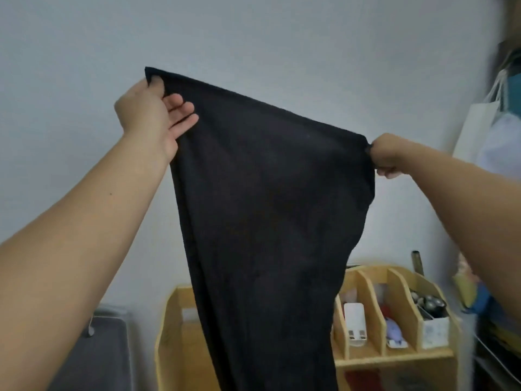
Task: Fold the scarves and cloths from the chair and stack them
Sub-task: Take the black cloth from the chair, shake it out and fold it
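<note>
A long black cloth (262, 210) hangs in the air in front of a pale wall, spread wide at the top and narrowing as it drops out of view at the bottom. My left hand (149, 114) pinches its upper left corner, thumb on the near side and the other fingers lying loosely against the fabric. Lower and to the right, my right hand (387, 155) grips the other top corner in a closed fist. Both arms are stretched forward and up. The chair and any stack are out of sight.
A wooden desk organiser (394, 311) with slanted compartments holding small items stands behind the cloth at lower right. A dark grey padded surface (95, 354) lies at lower left. Bags and white paper (485, 131) hang at the right edge.
</note>
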`<state>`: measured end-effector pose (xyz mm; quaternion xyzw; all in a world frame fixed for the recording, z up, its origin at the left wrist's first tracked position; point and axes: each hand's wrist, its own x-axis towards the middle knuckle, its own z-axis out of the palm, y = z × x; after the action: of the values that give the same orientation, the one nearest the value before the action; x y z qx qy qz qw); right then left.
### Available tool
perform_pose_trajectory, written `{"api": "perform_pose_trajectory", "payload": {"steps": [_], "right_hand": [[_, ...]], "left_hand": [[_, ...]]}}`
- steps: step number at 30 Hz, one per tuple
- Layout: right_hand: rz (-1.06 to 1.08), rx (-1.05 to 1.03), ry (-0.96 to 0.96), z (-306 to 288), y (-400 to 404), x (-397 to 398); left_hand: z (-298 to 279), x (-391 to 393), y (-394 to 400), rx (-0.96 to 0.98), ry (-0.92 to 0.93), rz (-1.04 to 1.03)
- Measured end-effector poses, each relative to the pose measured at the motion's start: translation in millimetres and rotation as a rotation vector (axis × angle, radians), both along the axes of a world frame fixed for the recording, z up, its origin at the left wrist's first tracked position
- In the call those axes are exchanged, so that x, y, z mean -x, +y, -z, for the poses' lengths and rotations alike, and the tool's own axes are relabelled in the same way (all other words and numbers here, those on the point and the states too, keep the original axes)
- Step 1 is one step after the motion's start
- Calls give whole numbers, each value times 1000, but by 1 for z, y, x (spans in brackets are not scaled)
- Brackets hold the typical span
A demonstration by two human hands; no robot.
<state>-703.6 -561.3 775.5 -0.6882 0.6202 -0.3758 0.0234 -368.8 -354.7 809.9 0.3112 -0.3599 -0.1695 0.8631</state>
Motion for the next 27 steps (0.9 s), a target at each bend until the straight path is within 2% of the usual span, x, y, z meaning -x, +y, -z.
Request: {"api": "perform_pose_trajectory", "payload": {"steps": [2,6,8,12,14,17,18,20,22,25,27], "right_hand": [[-23,22,-149,3,2,-9],[-484,59,-908,0,8,-40],[-637,68,-1025,-2,14,-55],[-678,11,-1244,17,18,-76],[-647,-114,-1290,30,13,-84],[-523,-303,-1172,44,10,-85],[-518,-281,-1200,45,11,-87],[-573,-58,-1336,42,6,-92],[-624,42,-1274,44,8,-100],[-582,-141,-1154,60,9,-110],[-553,-211,-1136,66,10,-110]], "left_hand": [[13,-14,2,-114,-16,-24],[26,-50,2,-192,17,-61],[29,-65,1,-221,-42,-20],[54,-89,-6,-256,4,138],[66,-97,-9,-223,72,173],[79,-93,-8,-253,112,174],[81,-92,-7,-245,109,151],[84,-88,-6,-79,91,54],[79,-85,-10,41,16,-41],[82,-85,-18,-178,-40,-16],[87,-99,-21,-225,29,-25]]}}
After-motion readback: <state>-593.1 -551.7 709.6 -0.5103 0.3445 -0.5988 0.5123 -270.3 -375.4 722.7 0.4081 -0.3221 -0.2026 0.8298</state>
